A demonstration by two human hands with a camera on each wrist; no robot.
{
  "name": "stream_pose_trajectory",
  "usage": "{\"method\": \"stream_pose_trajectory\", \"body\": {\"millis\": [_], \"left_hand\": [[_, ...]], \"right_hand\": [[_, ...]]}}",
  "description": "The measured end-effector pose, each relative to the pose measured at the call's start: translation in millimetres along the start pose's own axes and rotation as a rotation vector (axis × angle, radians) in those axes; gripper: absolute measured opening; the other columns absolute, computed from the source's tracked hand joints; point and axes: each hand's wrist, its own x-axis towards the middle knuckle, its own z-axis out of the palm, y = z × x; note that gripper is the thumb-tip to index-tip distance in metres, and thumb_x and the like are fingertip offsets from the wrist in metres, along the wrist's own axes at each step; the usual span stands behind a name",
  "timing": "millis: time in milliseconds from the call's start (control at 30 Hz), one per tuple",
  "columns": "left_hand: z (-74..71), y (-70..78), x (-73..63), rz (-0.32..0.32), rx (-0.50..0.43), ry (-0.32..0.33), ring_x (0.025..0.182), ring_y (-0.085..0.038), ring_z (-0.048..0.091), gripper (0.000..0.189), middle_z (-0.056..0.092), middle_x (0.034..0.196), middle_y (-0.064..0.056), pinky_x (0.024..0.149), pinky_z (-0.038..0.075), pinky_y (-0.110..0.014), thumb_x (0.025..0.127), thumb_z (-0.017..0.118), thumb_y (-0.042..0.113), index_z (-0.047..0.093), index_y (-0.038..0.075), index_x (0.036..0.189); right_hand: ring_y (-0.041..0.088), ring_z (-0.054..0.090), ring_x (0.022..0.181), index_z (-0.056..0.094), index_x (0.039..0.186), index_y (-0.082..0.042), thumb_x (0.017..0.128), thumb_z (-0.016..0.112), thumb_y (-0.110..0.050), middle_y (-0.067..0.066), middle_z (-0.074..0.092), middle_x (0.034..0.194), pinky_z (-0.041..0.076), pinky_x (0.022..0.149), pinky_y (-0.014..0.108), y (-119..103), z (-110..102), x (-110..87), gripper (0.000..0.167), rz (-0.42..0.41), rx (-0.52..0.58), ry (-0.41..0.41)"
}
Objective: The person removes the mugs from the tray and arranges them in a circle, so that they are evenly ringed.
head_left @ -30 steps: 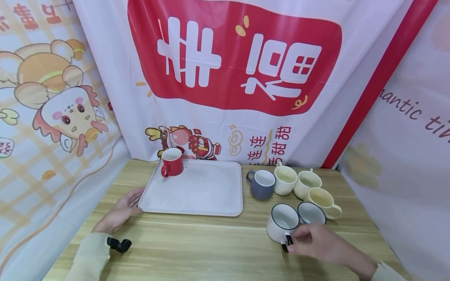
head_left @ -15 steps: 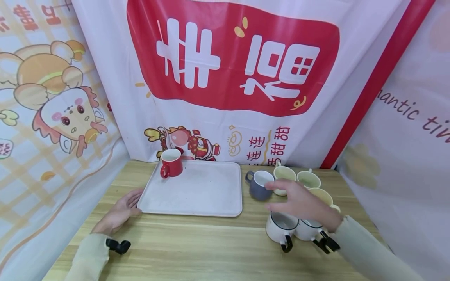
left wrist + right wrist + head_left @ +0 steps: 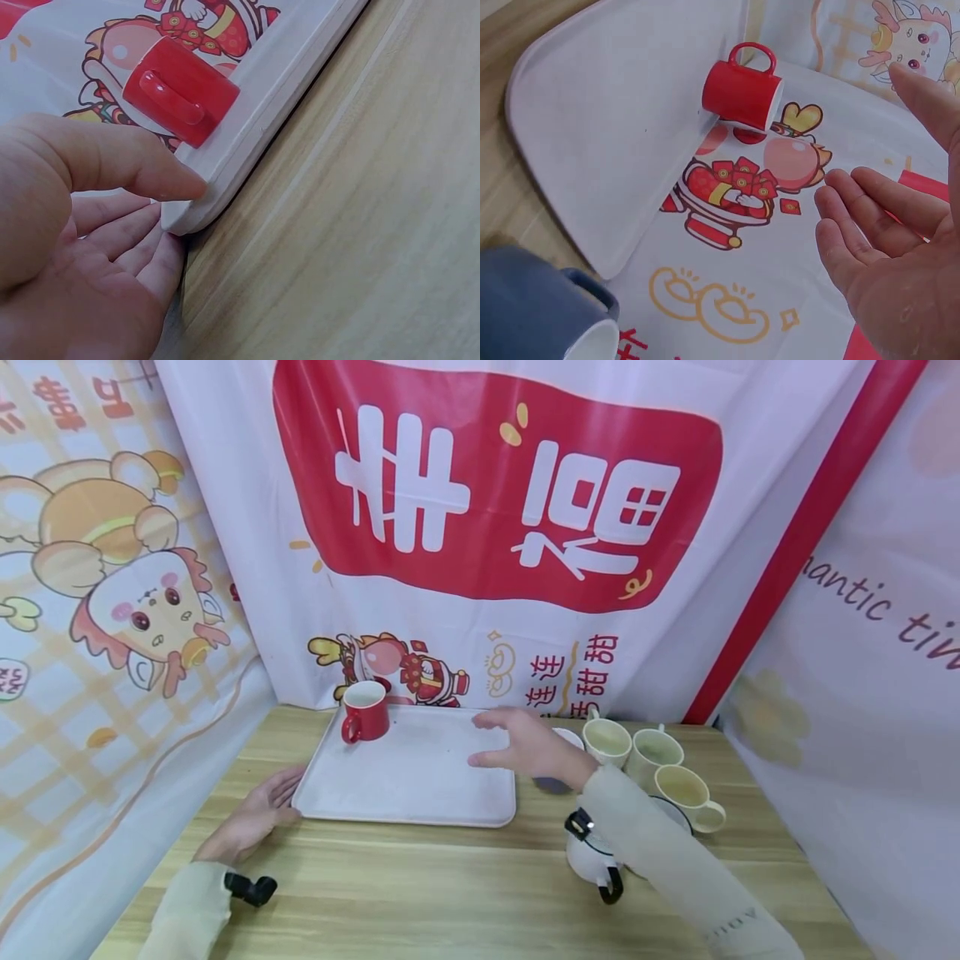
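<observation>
A white tray (image 3: 420, 789) lies on the table, with a red mug (image 3: 367, 714) standing in its back left corner. My left hand (image 3: 258, 810) rests against the tray's front left corner; in the left wrist view the thumb (image 3: 142, 161) touches the rim and the fingers lie along its side. Over the tray's right part reaches my right hand (image 3: 525, 745), thumb and fingers spread, holding nothing. It partly covers a grey-blue mug (image 3: 532, 307) just right of the tray.
Three pale yellow-green mugs, among them a yellow one (image 3: 682, 787), stand at the back right. Nearer, a white mug with a black handle (image 3: 592, 860) and another dark-rimmed mug (image 3: 675, 810) are partly hidden by my right sleeve. A printed cloth (image 3: 480, 652) hangs behind.
My right hand has let go of the black-handled white mug and moved left and away, over the mugs to the tray. The left hand has stayed at the tray corner.
</observation>
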Motion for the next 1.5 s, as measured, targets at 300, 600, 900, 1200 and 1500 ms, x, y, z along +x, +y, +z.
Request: {"method": "stream_pose_trajectory", "body": {"millis": [300,600,900,1200,1500], "left_hand": [[3.6,-2.5,3.5,-0.021,0.009,-0.007,0.161,-0.053,0.011,0.098,0.009,0.174,-0.033,0.130,0.026,-0.048,0.087,0.064,-0.007,0.007,-0.007,0.166],[2.3,-3.2,11.1,0.015,-0.019,-0.013,0.161,-0.052,0.009,0.096,0.008,0.174,-0.033,0.123,0.037,-0.019,0.089,0.064,-0.007,0.007,-0.008,0.165],[3.1,-0.8,15.6,0.007,-0.002,-0.007,0.162,-0.051,0.009,0.095,0.009,0.174,-0.032,0.131,0.020,-0.052,0.089,0.065,-0.007,0.008,-0.007,0.166],[-2.5,-1.1,11.7,0.007,0.008,-0.013,0.162,-0.051,0.009,0.095,0.008,0.175,-0.031,0.130,0.030,-0.035,0.091,0.066,-0.004,0.007,-0.005,0.166],[-3.7,-4.3,3.3,0.010,0.002,-0.018,0.160,-0.053,0.011,0.095,0.010,0.173,-0.033,0.115,0.040,-0.009,0.092,0.067,-0.003,0.007,-0.007,0.166]], "right_hand": [[0.022,0.061,0.139,0.060,0.149,-0.017,0.092,0.080,-0.045,0.003,0.067,0.147,0.053,0.118,0.043,-9,39,48.3,0.067,0.042,0.108,-0.024],[0.024,0.061,0.140,0.060,0.148,-0.014,0.092,0.082,-0.038,0.005,0.066,0.149,0.055,0.117,0.042,-6,75,89.5,0.065,0.044,0.231,0.045],[0.024,0.062,0.136,0.064,0.146,-0.019,0.090,0.083,-0.040,0.003,0.067,0.147,0.059,0.111,0.044,-11,124,128.1,0.063,0.112,0.361,0.126],[0.023,0.059,0.139,0.061,0.149,-0.025,0.090,0.083,-0.043,-0.003,0.065,0.149,0.057,0.113,0.046,-28,165,148.9,0.066,0.182,0.514,0.102],[0.031,0.054,0.145,0.057,0.153,-0.015,0.091,0.082,-0.042,0.003,0.062,0.154,0.053,0.119,0.046,-39,203,160.2,0.072,0.219,0.660,0.081]]}}
